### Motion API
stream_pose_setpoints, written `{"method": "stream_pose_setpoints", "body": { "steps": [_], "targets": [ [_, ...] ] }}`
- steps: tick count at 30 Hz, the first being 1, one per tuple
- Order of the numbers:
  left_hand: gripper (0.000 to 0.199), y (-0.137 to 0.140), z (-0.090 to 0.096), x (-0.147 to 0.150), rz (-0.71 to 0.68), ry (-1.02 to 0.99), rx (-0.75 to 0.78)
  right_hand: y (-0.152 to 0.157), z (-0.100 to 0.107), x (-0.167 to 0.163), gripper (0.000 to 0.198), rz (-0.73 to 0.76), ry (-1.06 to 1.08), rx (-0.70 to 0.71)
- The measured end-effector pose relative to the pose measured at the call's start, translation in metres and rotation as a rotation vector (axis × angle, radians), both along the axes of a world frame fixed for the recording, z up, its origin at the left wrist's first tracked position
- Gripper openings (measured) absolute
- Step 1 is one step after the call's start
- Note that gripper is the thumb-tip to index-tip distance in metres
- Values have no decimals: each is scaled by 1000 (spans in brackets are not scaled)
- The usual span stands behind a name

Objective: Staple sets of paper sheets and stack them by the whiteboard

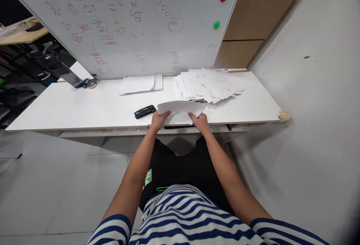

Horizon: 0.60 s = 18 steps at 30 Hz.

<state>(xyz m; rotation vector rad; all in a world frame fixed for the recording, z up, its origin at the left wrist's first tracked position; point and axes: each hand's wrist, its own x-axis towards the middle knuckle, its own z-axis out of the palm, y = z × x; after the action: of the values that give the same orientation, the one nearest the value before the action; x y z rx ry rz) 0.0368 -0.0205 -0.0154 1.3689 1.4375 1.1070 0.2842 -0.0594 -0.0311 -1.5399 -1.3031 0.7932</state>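
Note:
Between my two hands a sheaf of white paper [181,109] is held up, bowed along its top edge, at the front edge of the white desk [84,110]. My left hand [159,120] grips its left end with the thumb on the near face. On the right end my right hand [200,121] pinches it the same way. How many sheets there are I cannot tell. A black stapler [144,111] lies on the desk just left of my left hand. Behind the held paper is a messy spread of loose sheets [216,84].
A neater paper stack [139,84] lies at the desk's back. A dark transparent bottle [63,69] leans at the back left beside a small round object [92,83]. A whiteboard [118,24] with writing and magnets rises behind; cardboard boxes [253,12] stand right of it, near the wall [315,87].

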Motion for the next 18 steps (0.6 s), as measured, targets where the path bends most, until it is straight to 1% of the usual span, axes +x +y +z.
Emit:
{"method": "stream_pose_setpoints", "body": {
  "steps": [2,5,7,9,14,18],
  "targets": [
    [51,-1,0,1,15,20,4,1,1,2,55,-23,41,-5],
    [51,-2,-2,1,34,52,16,1,3,5,49,-49,31,61],
    [52,-2,-5,1,31,63,34,1,4,7,47,-42,51,118],
    [52,-1,-6,1,22,59,51,1,5,8,48,-15,105,138],
    [49,-2,-6,2,-2,35,66,-2,8,10,58,10,210,67],
    [49,-2,-7,1,-10,55,54,2,3,12,61,18,220,34]
  ]
}}
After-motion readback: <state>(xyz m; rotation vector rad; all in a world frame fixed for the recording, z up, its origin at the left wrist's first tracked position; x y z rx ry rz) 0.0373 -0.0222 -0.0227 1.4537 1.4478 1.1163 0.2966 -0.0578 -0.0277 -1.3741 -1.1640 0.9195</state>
